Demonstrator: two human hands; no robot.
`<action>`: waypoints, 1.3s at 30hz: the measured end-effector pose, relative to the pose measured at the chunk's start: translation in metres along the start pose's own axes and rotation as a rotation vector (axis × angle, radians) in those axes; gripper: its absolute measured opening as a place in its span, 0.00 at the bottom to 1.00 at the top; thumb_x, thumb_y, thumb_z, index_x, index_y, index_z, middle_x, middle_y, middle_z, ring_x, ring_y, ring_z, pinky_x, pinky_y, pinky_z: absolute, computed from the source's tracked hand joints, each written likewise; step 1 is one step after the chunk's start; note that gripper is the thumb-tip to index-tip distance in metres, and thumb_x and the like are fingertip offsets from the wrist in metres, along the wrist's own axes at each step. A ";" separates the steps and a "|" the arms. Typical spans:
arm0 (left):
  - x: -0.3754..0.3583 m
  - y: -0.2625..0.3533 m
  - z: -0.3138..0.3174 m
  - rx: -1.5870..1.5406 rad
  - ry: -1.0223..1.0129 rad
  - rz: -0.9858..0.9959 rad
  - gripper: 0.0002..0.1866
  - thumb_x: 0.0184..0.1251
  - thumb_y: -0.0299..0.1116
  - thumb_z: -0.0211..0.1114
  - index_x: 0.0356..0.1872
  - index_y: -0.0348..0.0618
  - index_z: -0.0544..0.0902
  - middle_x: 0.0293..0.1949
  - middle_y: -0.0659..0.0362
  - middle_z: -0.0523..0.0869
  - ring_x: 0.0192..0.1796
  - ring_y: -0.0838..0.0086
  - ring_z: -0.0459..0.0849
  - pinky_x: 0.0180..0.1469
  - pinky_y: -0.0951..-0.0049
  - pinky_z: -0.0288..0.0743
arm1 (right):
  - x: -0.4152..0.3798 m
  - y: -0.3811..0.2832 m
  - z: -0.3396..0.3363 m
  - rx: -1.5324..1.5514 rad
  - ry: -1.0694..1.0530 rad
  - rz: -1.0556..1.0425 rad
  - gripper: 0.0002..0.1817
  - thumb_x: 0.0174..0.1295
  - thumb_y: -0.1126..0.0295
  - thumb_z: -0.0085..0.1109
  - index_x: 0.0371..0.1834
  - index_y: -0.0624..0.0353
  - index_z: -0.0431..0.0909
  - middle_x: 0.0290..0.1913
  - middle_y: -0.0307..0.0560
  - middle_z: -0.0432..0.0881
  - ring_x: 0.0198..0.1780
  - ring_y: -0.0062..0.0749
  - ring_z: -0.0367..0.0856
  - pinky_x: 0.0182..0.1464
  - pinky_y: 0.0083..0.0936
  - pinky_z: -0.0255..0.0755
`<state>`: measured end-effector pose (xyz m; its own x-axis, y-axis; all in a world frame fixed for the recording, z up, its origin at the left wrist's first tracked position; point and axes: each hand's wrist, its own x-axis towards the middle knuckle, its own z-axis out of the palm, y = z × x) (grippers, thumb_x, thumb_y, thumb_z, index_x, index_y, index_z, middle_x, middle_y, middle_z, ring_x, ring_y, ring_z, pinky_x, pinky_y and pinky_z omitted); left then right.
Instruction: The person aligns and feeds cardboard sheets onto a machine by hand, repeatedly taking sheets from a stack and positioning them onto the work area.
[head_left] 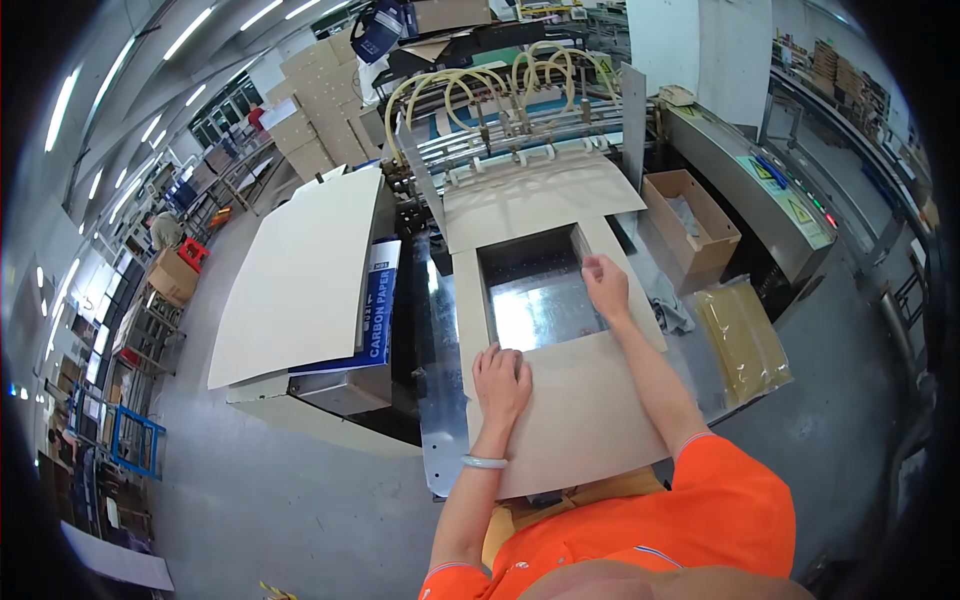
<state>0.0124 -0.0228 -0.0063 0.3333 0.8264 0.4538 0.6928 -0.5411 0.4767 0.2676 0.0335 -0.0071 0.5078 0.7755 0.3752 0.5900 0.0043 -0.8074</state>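
My left hand (501, 380) lies flat on a sheet of grey-brown cardboard (585, 415) that rests on the machine's feed table. My right hand (605, 283) reaches further ahead and touches the right-hand card strip (622, 262) beside a rectangular opening (535, 290) where bare shiny metal shows. A second card strip (468, 315) runs along the opening's left side. Beyond the opening another flat card sheet (540, 200) lies under the feeder's yellow hoses (480, 85). I wear an orange shirt and a pale bracelet on the left wrist.
A tall stack of large card sheets (305, 275) stands to the left, over a blue carbon paper box (378, 305). An open cardboard box (692, 220) and a plastic-wrapped bundle (742, 340) sit to the right. A person (163, 230) works far off at the left.
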 end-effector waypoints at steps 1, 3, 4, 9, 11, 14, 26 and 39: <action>0.001 -0.001 -0.001 -0.024 0.009 0.000 0.10 0.56 0.31 0.58 0.38 0.40 0.80 0.43 0.55 0.83 0.58 0.63 0.74 0.65 0.64 0.59 | -0.007 0.002 0.005 -0.005 0.038 0.000 0.09 0.53 0.68 0.59 0.38 0.56 0.81 0.31 0.40 0.84 0.30 0.33 0.81 0.35 0.25 0.74; 0.005 0.005 -0.004 -0.046 0.005 0.010 0.11 0.55 0.31 0.59 0.39 0.40 0.80 0.43 0.55 0.83 0.57 0.64 0.74 0.64 0.64 0.60 | -0.017 0.003 0.008 -0.008 0.085 0.014 0.08 0.53 0.68 0.59 0.36 0.55 0.82 0.29 0.39 0.84 0.28 0.33 0.80 0.34 0.25 0.73; 0.006 0.011 -0.009 -0.183 -0.006 -0.034 0.11 0.56 0.31 0.58 0.39 0.39 0.79 0.44 0.54 0.82 0.57 0.63 0.74 0.63 0.64 0.61 | -0.023 0.003 0.010 -0.021 0.061 -0.015 0.08 0.53 0.69 0.59 0.36 0.56 0.82 0.28 0.39 0.84 0.27 0.31 0.79 0.33 0.24 0.72; 0.043 0.085 -0.067 -0.726 -0.022 -0.018 0.12 0.57 0.29 0.57 0.42 0.39 0.78 0.48 0.52 0.80 0.55 0.62 0.75 0.57 0.66 0.68 | -0.016 -0.005 0.015 -0.027 0.019 -0.123 0.08 0.53 0.69 0.60 0.34 0.58 0.82 0.26 0.39 0.83 0.23 0.28 0.76 0.30 0.22 0.71; 0.052 0.135 -0.106 -1.021 -0.010 0.205 0.12 0.58 0.28 0.56 0.43 0.40 0.78 0.48 0.51 0.80 0.53 0.59 0.77 0.52 0.65 0.72 | -0.015 -0.004 0.016 0.000 -0.004 -0.127 0.07 0.54 0.67 0.60 0.33 0.56 0.83 0.27 0.38 0.84 0.25 0.31 0.78 0.32 0.25 0.72; 0.042 0.175 -0.158 -1.424 -0.021 0.403 0.08 0.59 0.27 0.56 0.39 0.42 0.77 0.46 0.50 0.80 0.49 0.59 0.78 0.45 0.64 0.76 | -0.013 -0.008 0.012 0.013 0.009 -0.134 0.07 0.54 0.67 0.60 0.32 0.56 0.83 0.27 0.38 0.84 0.24 0.31 0.77 0.32 0.25 0.72; 0.025 0.188 -0.168 -1.814 0.105 0.736 0.13 0.66 0.41 0.57 0.49 0.54 0.79 0.45 0.63 0.76 0.48 0.68 0.73 0.50 0.66 0.72 | -0.014 -0.014 0.015 0.022 -0.011 -0.123 0.07 0.52 0.71 0.62 0.32 0.61 0.83 0.25 0.38 0.83 0.19 0.24 0.70 0.26 0.19 0.68; 0.043 0.169 -0.168 -1.899 0.136 0.666 0.06 0.67 0.35 0.57 0.40 0.49 0.79 0.41 0.62 0.76 0.44 0.69 0.74 0.44 0.69 0.75 | -0.014 -0.017 0.015 0.061 -0.052 -0.039 0.07 0.50 0.71 0.63 0.31 0.61 0.83 0.24 0.36 0.82 0.18 0.20 0.67 0.24 0.16 0.65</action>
<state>0.0358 -0.1048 0.2200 0.0991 0.5013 0.8596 -0.9467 -0.2187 0.2366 0.2412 0.0323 -0.0056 0.4505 0.8058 0.3844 0.5687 0.0728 -0.8193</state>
